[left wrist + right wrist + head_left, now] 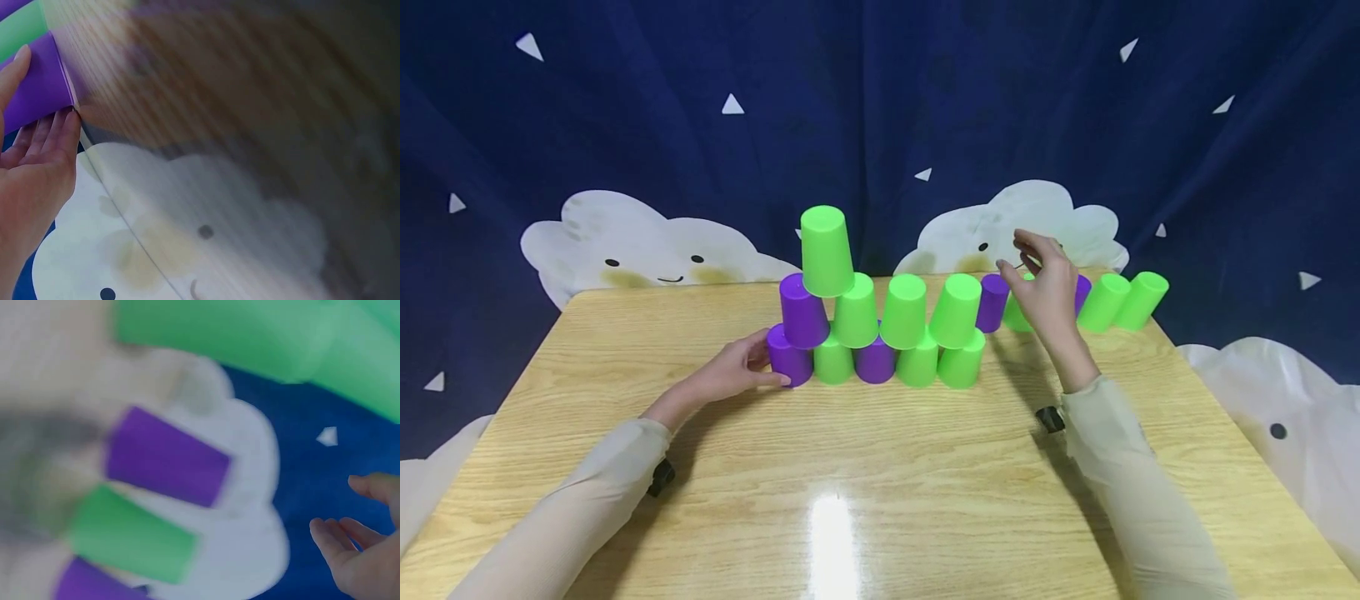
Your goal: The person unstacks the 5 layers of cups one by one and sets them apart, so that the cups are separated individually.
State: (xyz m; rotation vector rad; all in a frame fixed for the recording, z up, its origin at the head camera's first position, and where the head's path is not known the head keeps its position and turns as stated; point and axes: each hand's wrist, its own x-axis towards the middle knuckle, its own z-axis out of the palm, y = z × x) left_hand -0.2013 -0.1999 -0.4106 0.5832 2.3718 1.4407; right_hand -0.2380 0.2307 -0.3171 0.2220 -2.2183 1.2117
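Observation:
My left hand (737, 367) holds the purple cup (791, 358) at the left end of a stack's bottom row, thumb in front and fingers along the far side. In the left wrist view its thumb and fingers flank that purple cup (37, 81). All the cups stand upside down. Above the bottom row are a purple cup (803, 312) and three green ones, and a single green cup (827, 252) tops the left end. My right hand (1047, 287) hovers in the air right of the stack, fingers loosely bent and apart, holding nothing.
A separate row stands at the table's back right: a purple cup (992, 302), green cups (1144, 300), and another purple cup (1082, 292) partly hidden by my right hand. Behind the wooden table (760, 517) hangs a dark blue curtain (865, 100) with clouds.

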